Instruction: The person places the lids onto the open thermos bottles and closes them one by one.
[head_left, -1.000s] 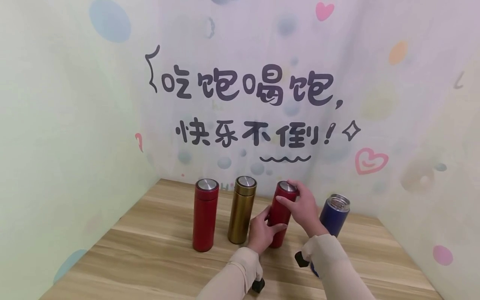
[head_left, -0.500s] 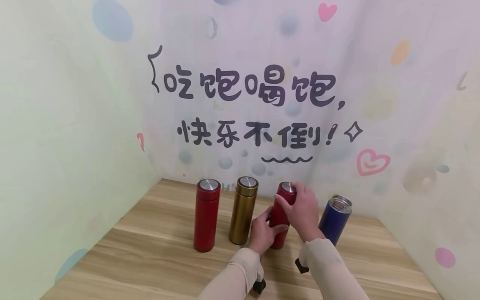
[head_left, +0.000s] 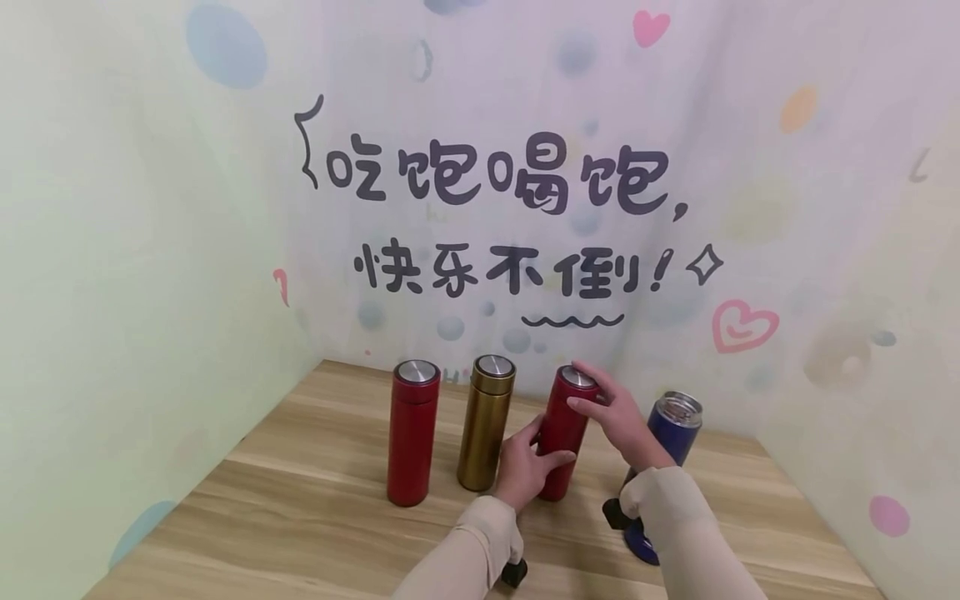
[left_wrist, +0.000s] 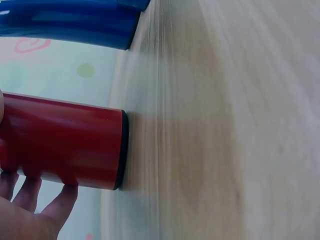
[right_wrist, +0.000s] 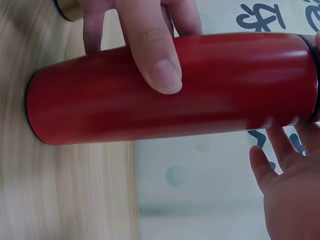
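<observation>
A red thermos (head_left: 562,442) stands upright on the wooden table, right of centre. My left hand (head_left: 522,473) grips its body at mid-height, the thumb across the near side, as the right wrist view also shows. Up at the silver-topped lid (head_left: 578,377), my right hand (head_left: 624,422) holds the rim between thumb and fingers. Behind my right forearm is a blue thermos (head_left: 678,435) with its mouth uncovered. A round blue piece (head_left: 642,546), partly hidden by the sleeve, lies on the table nearer to me.
To the left stand a gold thermos (head_left: 481,442) and another red thermos (head_left: 411,450), both upright with lids on. The wooden table (head_left: 300,500) ends at a printed cloth wall (head_left: 487,292) behind the bottles.
My right hand has turned one way and back around the lid, its wrist now farther right. The round blue piece shows again beside the sleeve. My left hand keeps its grip.
</observation>
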